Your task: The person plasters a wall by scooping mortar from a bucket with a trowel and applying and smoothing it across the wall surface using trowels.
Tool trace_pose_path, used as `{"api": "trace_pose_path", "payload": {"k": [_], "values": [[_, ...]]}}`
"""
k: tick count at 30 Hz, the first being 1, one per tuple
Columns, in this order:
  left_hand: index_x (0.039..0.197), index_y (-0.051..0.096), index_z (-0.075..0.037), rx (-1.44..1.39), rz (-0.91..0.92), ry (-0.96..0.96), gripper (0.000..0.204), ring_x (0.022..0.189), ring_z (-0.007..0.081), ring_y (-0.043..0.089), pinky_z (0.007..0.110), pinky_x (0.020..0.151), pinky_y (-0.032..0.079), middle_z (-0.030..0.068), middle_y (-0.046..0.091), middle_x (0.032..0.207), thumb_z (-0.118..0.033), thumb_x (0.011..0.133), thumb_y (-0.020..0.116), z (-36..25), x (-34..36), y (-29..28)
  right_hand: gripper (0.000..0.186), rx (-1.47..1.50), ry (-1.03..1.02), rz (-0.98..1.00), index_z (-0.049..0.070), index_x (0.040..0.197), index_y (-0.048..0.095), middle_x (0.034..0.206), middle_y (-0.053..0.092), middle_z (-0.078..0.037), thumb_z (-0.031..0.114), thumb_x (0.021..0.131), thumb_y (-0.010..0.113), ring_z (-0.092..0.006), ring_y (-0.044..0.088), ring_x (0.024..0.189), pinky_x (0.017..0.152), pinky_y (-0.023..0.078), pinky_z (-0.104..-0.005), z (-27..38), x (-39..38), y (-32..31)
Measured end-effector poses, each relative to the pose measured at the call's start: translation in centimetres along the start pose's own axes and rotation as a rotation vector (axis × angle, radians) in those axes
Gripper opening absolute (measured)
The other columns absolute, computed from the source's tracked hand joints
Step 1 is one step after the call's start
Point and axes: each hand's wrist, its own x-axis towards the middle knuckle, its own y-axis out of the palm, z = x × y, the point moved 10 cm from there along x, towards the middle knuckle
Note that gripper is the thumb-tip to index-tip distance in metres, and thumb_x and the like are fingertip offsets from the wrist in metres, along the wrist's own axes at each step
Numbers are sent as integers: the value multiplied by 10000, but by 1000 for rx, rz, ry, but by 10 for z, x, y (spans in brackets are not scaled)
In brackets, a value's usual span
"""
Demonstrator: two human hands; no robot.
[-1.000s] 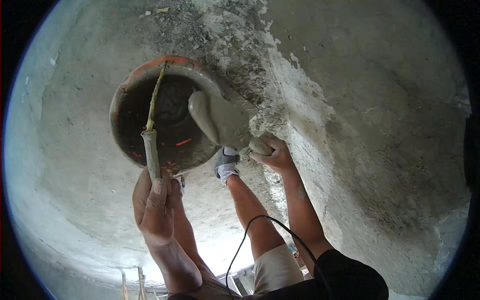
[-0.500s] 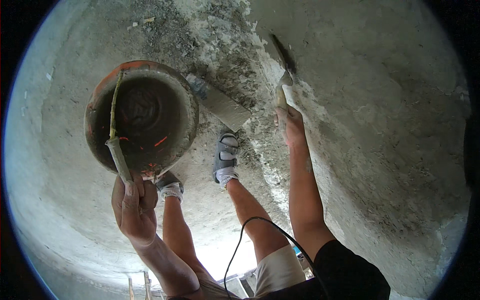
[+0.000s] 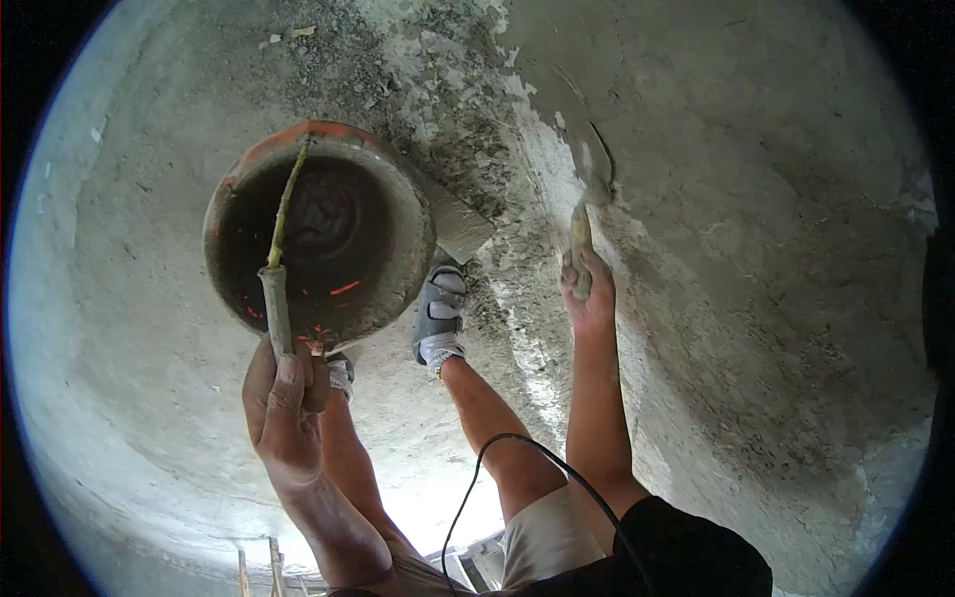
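Note:
My left hand is closed around the tube-shaped grip of a bucket's handle. From that grip hangs the orange bucket, crusted with grey mortar and tilted so its inside shows. Grey residue coats its bottom, with orange scrapes on the wall. On the right, my right hand grips the wooden handle of a trowel. Its blade lies nearly flat against the grey plastered wall, smeared with mortar and hard to tell from it.
A flat grey board lies on the floor, partly hidden by the bucket. Rubble and loose mortar spread along the wall's foot. My sandalled foot stands close to the board. A black cable loops in front of my legs.
The bucket has moved right and now covers more of the board. My right hand has come slightly down and right, and the trowel blade has turned flatter against the wall.

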Motion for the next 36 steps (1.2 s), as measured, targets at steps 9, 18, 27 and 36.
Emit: {"api": "trace_pose_path", "payload": {"k": [9,18,27,36], "values": [[791,408,-70,41,-59,10,230,500,49,220,234,459,158,-41,270,626,-223,962,413,-2,1,-8,396,-368,81,60,-97,1148,519,858,566,-94,236,934,520,-124,487,601,537,395,-246,12,-24,48],[781,391,-76,42,-91,27,231,502,50,210,238,462,144,-39,269,622,-223,958,405,-6,2,-20,388,-170,78,177,-41,1222,487,869,524,-45,250,965,478,-96,439,622,518,348,-268,19,71,88],[813,424,-48,-57,-70,32,183,540,29,227,215,488,145,-47,295,670,-167,951,405,-8,-1,-35,325,-59,174,3,4,1135,522,799,511,-11,256,933,493,-78,435,569,487,325,-216,-43,48,31],[881,461,-11,-52,-41,8,204,552,34,244,216,495,157,-47,311,673,-192,958,408,-7,-2,-32,336,-241,207,-29,-7,1119,573,759,527,-3,269,938,511,-75,427,531,463,323,-215,-27,-10,22]]}}
